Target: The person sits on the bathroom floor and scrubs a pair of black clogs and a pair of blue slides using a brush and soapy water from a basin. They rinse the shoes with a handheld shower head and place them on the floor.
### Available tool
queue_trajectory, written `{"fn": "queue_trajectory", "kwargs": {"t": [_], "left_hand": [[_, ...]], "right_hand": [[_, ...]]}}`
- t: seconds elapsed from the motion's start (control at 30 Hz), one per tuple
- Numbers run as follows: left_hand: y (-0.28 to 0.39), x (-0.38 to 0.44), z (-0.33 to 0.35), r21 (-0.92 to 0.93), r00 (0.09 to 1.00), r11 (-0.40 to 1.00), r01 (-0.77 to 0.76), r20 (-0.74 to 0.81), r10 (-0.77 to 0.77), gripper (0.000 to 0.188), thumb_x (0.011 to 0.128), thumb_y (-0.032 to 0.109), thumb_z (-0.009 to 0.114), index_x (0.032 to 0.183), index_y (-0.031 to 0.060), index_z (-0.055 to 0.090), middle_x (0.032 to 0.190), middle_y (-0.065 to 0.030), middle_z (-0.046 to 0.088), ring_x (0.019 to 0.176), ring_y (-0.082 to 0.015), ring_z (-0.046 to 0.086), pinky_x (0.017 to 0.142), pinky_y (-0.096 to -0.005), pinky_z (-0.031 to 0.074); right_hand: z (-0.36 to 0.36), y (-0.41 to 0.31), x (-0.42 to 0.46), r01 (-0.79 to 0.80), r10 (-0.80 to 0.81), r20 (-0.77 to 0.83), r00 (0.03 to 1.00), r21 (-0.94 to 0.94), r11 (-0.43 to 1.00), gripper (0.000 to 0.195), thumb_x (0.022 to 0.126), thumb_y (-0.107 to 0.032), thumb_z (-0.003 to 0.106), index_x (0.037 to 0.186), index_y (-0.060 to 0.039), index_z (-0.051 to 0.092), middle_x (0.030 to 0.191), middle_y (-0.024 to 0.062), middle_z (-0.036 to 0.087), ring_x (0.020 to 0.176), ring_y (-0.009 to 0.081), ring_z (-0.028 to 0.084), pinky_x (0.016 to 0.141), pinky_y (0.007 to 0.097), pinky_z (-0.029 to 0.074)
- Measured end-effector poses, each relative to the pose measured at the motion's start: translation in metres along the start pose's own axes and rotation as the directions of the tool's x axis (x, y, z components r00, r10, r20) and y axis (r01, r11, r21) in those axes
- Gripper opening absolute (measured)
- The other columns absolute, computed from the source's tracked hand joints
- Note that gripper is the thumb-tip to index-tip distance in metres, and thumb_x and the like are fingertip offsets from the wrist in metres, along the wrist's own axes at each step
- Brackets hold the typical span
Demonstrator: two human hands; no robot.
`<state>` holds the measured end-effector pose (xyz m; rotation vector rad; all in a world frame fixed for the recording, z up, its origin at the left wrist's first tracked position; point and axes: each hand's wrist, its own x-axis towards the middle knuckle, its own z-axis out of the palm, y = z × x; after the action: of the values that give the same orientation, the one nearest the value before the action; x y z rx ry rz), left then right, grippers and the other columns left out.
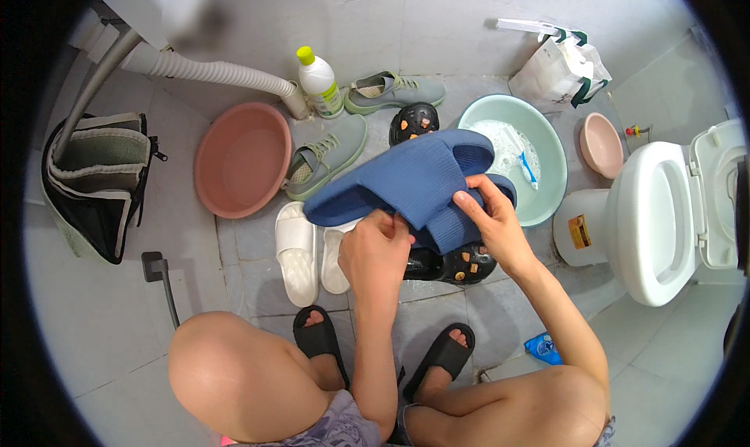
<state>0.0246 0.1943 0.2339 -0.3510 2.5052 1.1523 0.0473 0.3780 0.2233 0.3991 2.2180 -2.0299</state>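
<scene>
A pair of blue slide sandals is held up above the floor, one blue slide (410,180) partly covering the other blue slide (454,231). My left hand (378,245) has its fingers bent against the lower edge of the upper slide, near its strap; the fingertips are partly hidden. On the other side, my right hand (495,221) grips the pair with thumb and fingers. Behind and below them are black clogs (415,122) with small charms. To the right stands a pale green basin (554,204) of sudsy water (498,136) containing a blue-handled brush (529,168).
White slides (297,253) and grey-green sneakers (328,157) sit on the tiles. A pink basin (243,160) and white bottle (321,83) are at left. At right are a small pink basin (602,145), paper bag (559,72) and toilet (650,224). A blue packet (544,348) lies near my right knee.
</scene>
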Motion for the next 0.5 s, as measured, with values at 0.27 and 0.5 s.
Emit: {"fn": "queue_trajectory", "kwargs": {"t": [0.27,0.5], "left_hand": [[-0.009,0.002,0.011,0.158,0.636,0.627,-0.763,0.009,0.772,0.036,0.077,0.001,0.062,0.113,-0.0018,0.064,0.116,-0.0227,0.06,0.114,-0.0407,0.054,0.105,-0.0491,0.038],[-0.01,0.003,0.056,0.228,0.609,0.588,-0.776,0.028,0.793,0.035,0.074,0.002,0.067,0.108,-0.0039,0.067,0.113,-0.0211,0.063,0.115,-0.0363,0.056,0.106,-0.0491,0.038]], "right_hand": [[-0.016,-0.005,0.003,-0.059,0.042,0.095,0.995,0.195,0.979,0.02,0.099,-0.025,0.059,0.112,-0.0092,0.055,0.106,-0.0026,0.058,0.103,0.007,0.049,0.095,0.0252,0.036],[-0.032,0.017,0.009,-0.133,0.06,0.192,0.98,0.394,0.91,0.056,0.094,-0.027,0.052,0.143,-0.0004,0.043,0.14,0.0084,0.051,0.131,0.0195,0.043,0.113,0.0343,0.026]]}}
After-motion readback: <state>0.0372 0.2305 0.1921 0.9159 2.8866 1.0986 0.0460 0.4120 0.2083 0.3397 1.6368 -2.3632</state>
